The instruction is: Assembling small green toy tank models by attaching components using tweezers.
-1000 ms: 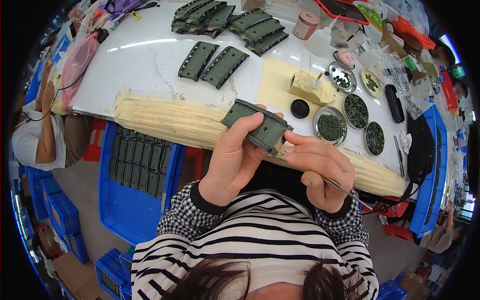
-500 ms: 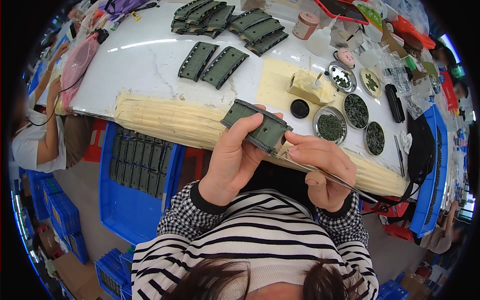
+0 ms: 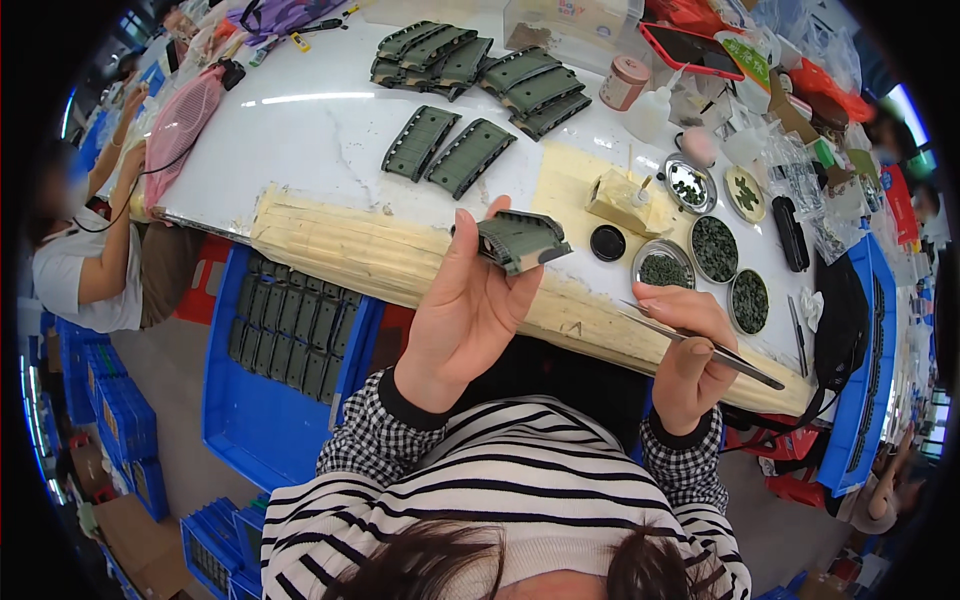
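My left hand [image 3: 450, 325] grips a green camouflage curved plastic part [image 3: 523, 243] above the table's near edge, thumb at its left end and fingers beneath. The part is tilted, with its side toward me. To the right, apart from the part, my right hand [image 3: 695, 350] holds metal tweezers [image 3: 745, 367], their tip pointing left. Beyond the right hand stand round dishes of small dark green pieces [image 3: 714, 249]. Two similar curved parts [image 3: 470, 158] lie on the table beyond my left hand, and stacks of them [image 3: 535, 80] lie farther back.
A blue bin [image 3: 240, 400] with rows of green parts sits below the table at left. Near the dishes are a yellowish block [image 3: 625, 203], a black round lid [image 3: 607, 243], a squeeze bottle [image 3: 650, 110] and a pink tin [image 3: 624, 83]. Another person [image 3: 90, 265] sits at far left.
My right hand with the tweezers has drawn away from the part to the right. My left hand has turned the part, so its side now shows.
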`<state>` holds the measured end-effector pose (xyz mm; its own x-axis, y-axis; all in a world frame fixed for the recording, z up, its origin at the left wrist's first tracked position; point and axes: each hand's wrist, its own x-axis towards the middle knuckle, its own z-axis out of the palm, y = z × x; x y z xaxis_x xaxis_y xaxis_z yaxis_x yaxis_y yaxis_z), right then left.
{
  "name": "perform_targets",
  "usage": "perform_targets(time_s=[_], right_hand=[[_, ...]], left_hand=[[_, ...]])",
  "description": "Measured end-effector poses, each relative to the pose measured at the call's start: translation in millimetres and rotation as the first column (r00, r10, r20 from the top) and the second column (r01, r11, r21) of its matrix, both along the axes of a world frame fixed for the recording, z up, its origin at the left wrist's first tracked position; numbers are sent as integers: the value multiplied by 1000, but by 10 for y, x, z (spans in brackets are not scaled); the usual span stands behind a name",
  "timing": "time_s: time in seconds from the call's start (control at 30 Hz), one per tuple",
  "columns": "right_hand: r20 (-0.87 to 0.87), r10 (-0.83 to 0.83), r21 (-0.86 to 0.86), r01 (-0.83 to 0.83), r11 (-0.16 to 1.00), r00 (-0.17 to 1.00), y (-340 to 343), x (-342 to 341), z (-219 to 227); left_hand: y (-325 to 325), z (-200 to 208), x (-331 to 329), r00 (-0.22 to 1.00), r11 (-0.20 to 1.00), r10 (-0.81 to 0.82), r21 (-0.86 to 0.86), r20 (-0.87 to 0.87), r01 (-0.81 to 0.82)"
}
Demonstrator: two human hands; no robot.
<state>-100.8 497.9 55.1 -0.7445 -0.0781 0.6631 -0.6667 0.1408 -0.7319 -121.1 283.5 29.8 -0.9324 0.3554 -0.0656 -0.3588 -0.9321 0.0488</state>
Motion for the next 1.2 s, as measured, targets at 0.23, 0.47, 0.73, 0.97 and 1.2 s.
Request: perform_targets(time_s=[0.23,0.47,0.73,0.97,1.2], right_hand=[[-22,26,36,-26,999,999,-36,6,17],[-27,41,98,-38,994,999,-53,2,52],[-21,57,94,-55,994,998,-71,-3,61],[-13,67,116,-65,991,998,-92,5,64],[-167,-2,181,33,983,986,-123,-2,221]], left_hand=[[137,25,-13,971,960,-207,218,120,178],[141,24,-7,962,948,-213,273,171,161],[151,30,-10,959,951,-213,266,185,160],[138,22,5,960,950,-211,272,185,156],[132,31,17,965,950,-230,243,127,194]])
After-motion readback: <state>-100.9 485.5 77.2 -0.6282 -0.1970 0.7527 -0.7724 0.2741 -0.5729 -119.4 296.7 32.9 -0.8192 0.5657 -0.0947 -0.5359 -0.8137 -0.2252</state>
